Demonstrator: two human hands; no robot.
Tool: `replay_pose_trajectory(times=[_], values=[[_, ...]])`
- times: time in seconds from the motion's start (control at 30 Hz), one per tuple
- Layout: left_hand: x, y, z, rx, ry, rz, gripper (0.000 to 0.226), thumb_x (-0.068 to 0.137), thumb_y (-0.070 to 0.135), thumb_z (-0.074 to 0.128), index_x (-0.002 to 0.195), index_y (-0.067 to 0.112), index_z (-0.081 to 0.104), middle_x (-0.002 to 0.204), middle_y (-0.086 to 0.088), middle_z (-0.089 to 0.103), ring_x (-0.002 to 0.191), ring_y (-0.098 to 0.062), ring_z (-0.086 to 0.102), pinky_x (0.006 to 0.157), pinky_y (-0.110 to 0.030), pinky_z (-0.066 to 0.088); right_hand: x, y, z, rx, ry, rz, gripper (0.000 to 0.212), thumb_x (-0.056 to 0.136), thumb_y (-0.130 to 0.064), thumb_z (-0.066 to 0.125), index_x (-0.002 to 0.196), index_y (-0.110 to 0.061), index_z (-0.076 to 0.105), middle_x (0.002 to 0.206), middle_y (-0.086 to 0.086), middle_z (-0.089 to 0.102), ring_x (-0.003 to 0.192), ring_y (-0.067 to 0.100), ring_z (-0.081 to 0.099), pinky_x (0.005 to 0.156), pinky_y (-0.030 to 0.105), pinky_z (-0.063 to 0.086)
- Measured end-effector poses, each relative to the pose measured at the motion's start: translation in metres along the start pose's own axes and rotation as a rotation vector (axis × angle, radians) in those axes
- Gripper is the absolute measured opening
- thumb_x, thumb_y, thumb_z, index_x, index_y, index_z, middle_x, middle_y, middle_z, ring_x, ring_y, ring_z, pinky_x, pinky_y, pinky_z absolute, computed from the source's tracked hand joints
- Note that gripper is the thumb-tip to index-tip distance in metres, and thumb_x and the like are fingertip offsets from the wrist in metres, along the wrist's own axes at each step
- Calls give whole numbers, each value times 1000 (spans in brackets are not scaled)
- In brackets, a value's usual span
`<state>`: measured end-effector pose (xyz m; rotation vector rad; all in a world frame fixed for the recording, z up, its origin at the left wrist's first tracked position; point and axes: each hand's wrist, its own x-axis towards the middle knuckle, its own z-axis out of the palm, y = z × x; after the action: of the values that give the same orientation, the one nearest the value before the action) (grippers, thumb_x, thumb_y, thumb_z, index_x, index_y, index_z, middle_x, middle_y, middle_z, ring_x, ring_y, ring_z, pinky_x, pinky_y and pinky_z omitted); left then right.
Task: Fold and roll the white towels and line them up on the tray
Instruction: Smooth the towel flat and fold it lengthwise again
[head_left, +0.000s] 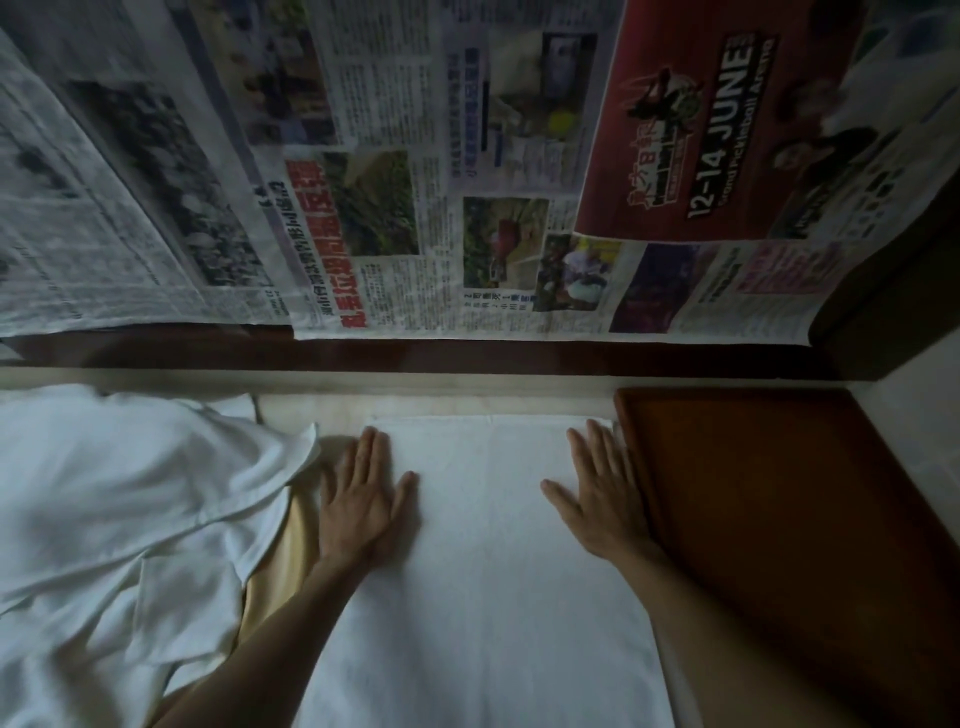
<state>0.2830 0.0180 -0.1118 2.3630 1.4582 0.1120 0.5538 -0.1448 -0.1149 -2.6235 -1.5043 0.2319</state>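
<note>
At the left edge of the frame, from mid-height down to the bottom, lies a rumpled heap of white cloth (119, 509), loose and creased, with one corner pointing right toward the middle. Just under its right edge a strip of pale yellow surface (270, 566) shows, running down toward the lower middle.

Next comes the left hand (363, 499), a little left of centre. It lies flat, palm down, fingers straight and close together, thumb spread out to the right, pressing on the left border of a white towel (483, 561). It pinches nothing. Its bare forearm runs down to the lower left.

The towel fills the middle of the frame, spread smooth and flat from just below the mid-height ledge down to the bottom edge. Its far edge lies straight across, between the two hands.

The right hand (602, 493), right of centre, also lies flat and palm down on the towel's right border, fingers straight, thumb spread to the left. Its outer side is touching or just beside the rim of a reddish-brown tray (779, 493); which, I cannot tell. The tray takes up the right side, from mid-height downward.

Across the whole upper half, sheets of newspaper (441, 182) cover the wall, above a dark wooden strip (415, 356).
</note>
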Motion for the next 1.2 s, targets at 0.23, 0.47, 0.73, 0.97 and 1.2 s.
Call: replay_pose_trajectory(times=[0.23,0.47,0.73,0.97,1.2], values=[[-2,85,23,-13,-57,450,64,102,53,8,158,25,-3,163,5,-14,152,-19,-13,122,-47,-10,1,1,1,-37,50,-10,98,84,-82,-2,160,-21,12,166,6,-3,153,24,-9,124,45,-1],[20,5,4,84,-56,146,70,100,62,6,157,25,-10,160,8,-22,148,-12,-24,122,-45,-9,2,2,2,-46,42,-19,94,86,-80,-1,160,-22,3,166,4,-12,152,21,-17,124,44,-3],[-24,23,1,-19,-17,232,72,93,54,-5,155,18,-1,162,2,-5,151,-19,-10,122,-43,-9,7,-1,-6,10,-26,35,82,93,-70,16,159,-23,4,166,3,-12,151,21,-19,124,42,-3],[-32,16,10,100,-39,209,63,97,54,-4,153,27,-15,161,9,-20,148,-14,-24,121,-43,-14,47,-7,-38,-127,72,-15,39,97,-13,51,135,-11,46,140,13,48,135,30,36,120,39,20],[-34,17,10,74,-24,212,62,101,51,3,156,26,-11,162,9,-19,148,-13,-25,122,-43,-13,67,-7,-71,-327,-60,17,17,95,-8,58,110,-8,67,125,12,58,116,28,55,94,37,50]])
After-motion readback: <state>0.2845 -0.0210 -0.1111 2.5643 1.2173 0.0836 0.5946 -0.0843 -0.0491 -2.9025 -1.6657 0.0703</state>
